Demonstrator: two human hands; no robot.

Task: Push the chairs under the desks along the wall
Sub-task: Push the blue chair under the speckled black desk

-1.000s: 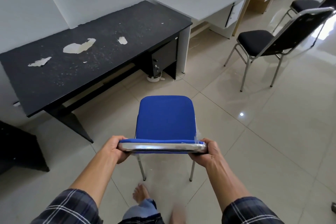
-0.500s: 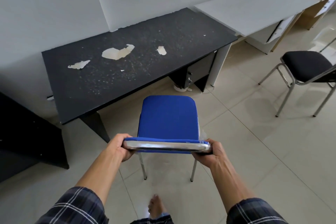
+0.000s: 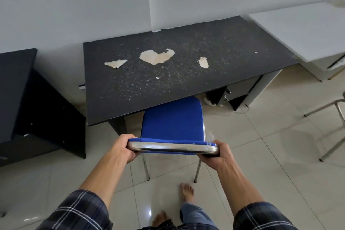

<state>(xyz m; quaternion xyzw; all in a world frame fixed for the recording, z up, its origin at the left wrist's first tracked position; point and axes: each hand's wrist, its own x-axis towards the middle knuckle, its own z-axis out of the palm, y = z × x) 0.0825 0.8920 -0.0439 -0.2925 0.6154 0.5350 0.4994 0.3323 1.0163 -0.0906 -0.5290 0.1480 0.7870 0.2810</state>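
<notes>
Blue chair (image 3: pixel 172 121) now partly under chipped black desk (image 3: pixel 177 73), tiled floor (image 3: pixel 261 155).

We are losing the blue chair's (image 3: pixel 172 119) seat front beneath the black surface (image 3: pixel 168 84). We are seeing the second chair (image 3: pixel 332 117) and white surface (image 3: pixel 302 31) cropped at the right edge.

Grey wall (image 3: pixel 74 5); glossy tiled floor (image 3: pixel 270 145)
</notes>
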